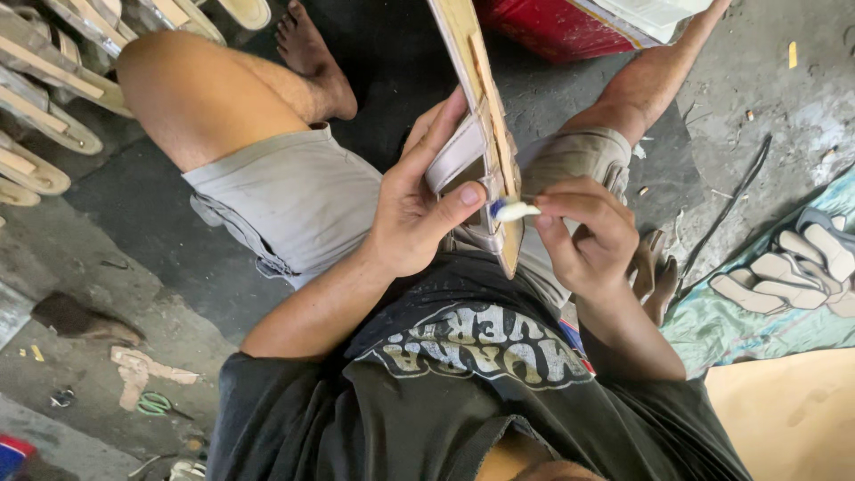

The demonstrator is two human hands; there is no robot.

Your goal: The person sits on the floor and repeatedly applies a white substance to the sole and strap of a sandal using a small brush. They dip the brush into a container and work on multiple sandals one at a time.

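My left hand (419, 200) grips a tan sandal sole (485, 107) seen edge-on, its thumb pressing on the pale strap (456, 153) fixed to it. My right hand (583, 236) pinches a small white applicator with a blue end (511, 211) and holds its tip against the sole's edge near the strap. Both hands are over my lap as I sit on the floor in grey shorts and a black shirt.
Rows of finished soles (53, 80) lie at the upper left. A red box (557, 27) sits beyond the sandal. Cut sole pieces (793, 272) rest on a teal cloth at right, next to a tan sheet (793, 414). Green scissors (153, 403) and scraps lie at lower left.
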